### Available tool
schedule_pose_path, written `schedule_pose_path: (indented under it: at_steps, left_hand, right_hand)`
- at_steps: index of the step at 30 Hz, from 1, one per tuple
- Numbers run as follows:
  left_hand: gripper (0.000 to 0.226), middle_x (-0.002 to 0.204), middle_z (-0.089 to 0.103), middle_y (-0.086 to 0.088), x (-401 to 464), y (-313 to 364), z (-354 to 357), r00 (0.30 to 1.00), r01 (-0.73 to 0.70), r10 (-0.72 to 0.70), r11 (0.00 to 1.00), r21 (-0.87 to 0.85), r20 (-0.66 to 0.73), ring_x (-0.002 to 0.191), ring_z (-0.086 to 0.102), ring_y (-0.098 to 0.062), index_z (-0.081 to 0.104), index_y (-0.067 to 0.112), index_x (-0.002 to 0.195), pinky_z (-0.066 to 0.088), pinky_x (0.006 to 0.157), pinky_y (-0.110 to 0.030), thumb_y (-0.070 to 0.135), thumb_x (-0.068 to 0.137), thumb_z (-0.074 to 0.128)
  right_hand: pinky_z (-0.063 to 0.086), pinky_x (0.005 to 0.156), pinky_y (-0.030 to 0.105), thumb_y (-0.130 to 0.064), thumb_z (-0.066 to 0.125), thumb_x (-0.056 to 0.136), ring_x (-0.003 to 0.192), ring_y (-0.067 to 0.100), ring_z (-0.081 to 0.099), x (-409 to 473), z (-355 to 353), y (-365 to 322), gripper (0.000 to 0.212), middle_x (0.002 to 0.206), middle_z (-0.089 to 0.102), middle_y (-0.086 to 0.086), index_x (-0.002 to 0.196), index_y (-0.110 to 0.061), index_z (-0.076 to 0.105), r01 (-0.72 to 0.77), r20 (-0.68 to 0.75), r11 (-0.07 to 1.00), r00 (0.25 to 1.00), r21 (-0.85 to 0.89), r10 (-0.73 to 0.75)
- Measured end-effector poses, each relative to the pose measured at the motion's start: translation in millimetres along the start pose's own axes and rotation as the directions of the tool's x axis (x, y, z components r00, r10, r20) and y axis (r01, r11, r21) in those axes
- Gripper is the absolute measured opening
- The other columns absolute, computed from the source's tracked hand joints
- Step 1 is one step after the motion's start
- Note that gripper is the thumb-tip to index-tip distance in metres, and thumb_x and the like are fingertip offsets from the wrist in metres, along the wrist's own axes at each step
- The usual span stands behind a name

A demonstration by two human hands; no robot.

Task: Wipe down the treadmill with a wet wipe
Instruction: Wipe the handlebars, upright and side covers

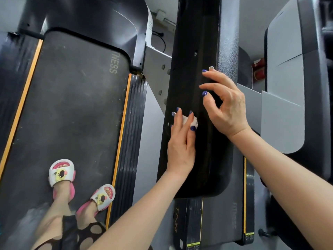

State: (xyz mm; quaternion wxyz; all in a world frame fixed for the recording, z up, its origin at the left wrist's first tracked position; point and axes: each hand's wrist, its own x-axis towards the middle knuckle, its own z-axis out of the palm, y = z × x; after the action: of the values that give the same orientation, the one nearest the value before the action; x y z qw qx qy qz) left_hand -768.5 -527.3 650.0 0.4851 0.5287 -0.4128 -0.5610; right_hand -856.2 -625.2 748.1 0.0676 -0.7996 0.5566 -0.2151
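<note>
1. I am standing on the treadmill (72,109), both feet in slippers (62,173) on its dark belt, and it is by far the biggest thing here. The belt shows pale scuffs and dust specks, so I judge it has not been wiped yet.
2. To my right runs the long black side arm (191,51), the part I am working on. I cannot see a clear wet trail on it, so I cannot tell how much of it is already clean; the stretch beyond my fingers looks still to do.
3. A neighbouring machine (284,87) stands just past it, grey and black.
4. My right hand (225,103) hovers over the arm's outer edge, fingers loosely spread and bent, thumb tip near the forefinger, holding nothing that I can see.
5. My left hand (182,141) lies flat on the arm, fingers straight and close together, pressing down.
6. The wet wipe (193,121) is bunched small under those fingers, with white showing between them, against the black surface.
</note>
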Motion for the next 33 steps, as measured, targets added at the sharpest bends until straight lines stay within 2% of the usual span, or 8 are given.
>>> schedule_pose_path:
  at_steps: [4, 7, 11, 14, 19, 24, 28, 33]
  left_hand:
    - [0.035, 0.157, 0.04, 0.0, -8.2, 1.0, -0.6, 0.982, -0.025, 0.022, 1.0, -0.014, -0.187, 0.145, 0.039, -0.017, 0.065, 0.024, 0.133, 0.037, 0.117, -0.026, 0.013, 0.101, 0.057]
    - [0.042, 0.145, 0.055, -0.001, -16.8, 1.9, -0.5, 0.976, -0.041, 0.04, 0.999, -0.002, -0.214, 0.136, 0.05, -0.014, 0.064, 0.02, 0.135, 0.043, 0.114, -0.035, 0.001, 0.098, 0.059]
    - [0.055, 0.164, 0.025, 0.013, -30.3, 12.8, -3.3, 1.0, 0.01, -0.009, 0.999, -0.045, 0.013, 0.151, 0.015, 0.004, 0.027, 0.038, 0.153, 0.015, 0.123, -0.017, 0.017, 0.105, 0.044]
    - [0.06, 0.168, -0.002, 0.017, -40.5, 10.9, -7.7, 0.983, 0.036, -0.031, 0.999, -0.023, 0.18, 0.151, -0.006, 0.007, 0.001, 0.036, 0.158, 0.002, 0.125, -0.022, 0.04, 0.105, 0.03]
    - [0.064, 0.168, -0.01, 0.015, 6.0, 8.9, -12.4, 0.961, 0.128, -0.132, 0.991, 0.032, 0.244, 0.15, -0.014, 0.005, -0.003, 0.028, 0.161, -0.003, 0.127, -0.029, 0.047, 0.108, 0.027]
    - [0.062, 0.167, 0.015, 0.014, 16.8, 7.9, -17.4, 0.971, 0.159, -0.154, 0.987, -0.012, 0.181, 0.152, 0.01, 0.0, 0.021, 0.029, 0.159, 0.011, 0.118, -0.01, 0.052, 0.102, 0.029]
    - [0.041, 0.145, 0.054, 0.008, 8.1, 3.0, -18.8, 0.989, 0.135, -0.137, 0.99, -0.044, -0.06, 0.138, 0.046, -0.004, 0.057, 0.017, 0.141, 0.038, 0.113, -0.02, 0.032, 0.102, 0.053]
    - [0.044, 0.149, 0.047, 0.007, 22.2, -5.2, -22.1, 0.998, 0.068, -0.068, 0.997, 0.035, -0.01, 0.142, 0.042, -0.008, 0.051, 0.012, 0.146, 0.031, 0.116, -0.016, 0.004, 0.102, 0.052]
  right_hand:
    - [0.04, 0.114, 0.032, -0.01, 0.057, 0.09, 0.133, 0.019, 0.055, 0.3, -0.1, 0.0, 0.023, 0.13, 0.066, 0.007, 0.1, -0.004, 0.076, -0.006, -0.024, 1.0, 1.0, -0.002, 0.006]
    - [0.042, 0.113, 0.034, -0.009, 0.057, 0.09, 0.131, 0.02, 0.056, -0.2, -0.2, 0.3, 0.022, 0.128, 0.067, 0.007, 0.099, -0.003, 0.076, -0.004, -0.024, 1.0, 1.0, 0.0, 0.004]
    - [0.044, 0.112, 0.039, -0.011, 0.056, 0.09, 0.129, 0.019, 0.057, 0.0, -0.4, -0.5, 0.023, 0.125, 0.068, 0.006, 0.098, -0.005, 0.076, -0.012, -0.02, 1.0, 1.0, 0.005, 0.012]
    - [0.044, 0.111, 0.042, -0.011, 0.056, 0.09, 0.129, 0.019, 0.057, -1.5, -0.6, -0.8, 0.023, 0.124, 0.068, 0.004, 0.098, -0.005, 0.077, -0.005, -0.013, 1.0, 1.0, 0.0, 0.005]
    - [0.042, 0.113, 0.046, -0.009, 0.055, 0.089, 0.13, 0.021, 0.056, 0.3, -0.5, 0.8, 0.023, 0.122, 0.069, 0.007, 0.096, -0.004, 0.076, 0.009, -0.005, 1.0, 1.0, -0.002, -0.009]
    - [0.043, 0.112, 0.047, -0.009, 0.055, 0.089, 0.132, 0.023, 0.055, 0.8, -1.9, 0.0, 0.024, 0.123, 0.069, 0.009, 0.096, -0.003, 0.077, 0.001, 0.015, 0.999, 1.0, -0.035, 0.0]
    - [0.042, 0.112, 0.049, -0.011, 0.055, 0.091, 0.132, 0.024, 0.055, 1.0, -1.8, -3.3, 0.025, 0.123, 0.069, 0.01, 0.097, -0.003, 0.077, -0.014, 0.034, 0.999, 0.999, -0.053, 0.016]
    - [0.042, 0.111, 0.052, -0.009, 0.056, 0.09, 0.131, 0.025, 0.055, 1.5, -1.7, -4.6, 0.024, 0.121, 0.069, 0.012, 0.097, -0.002, 0.077, -0.017, 0.032, 0.998, 0.999, -0.059, 0.018]
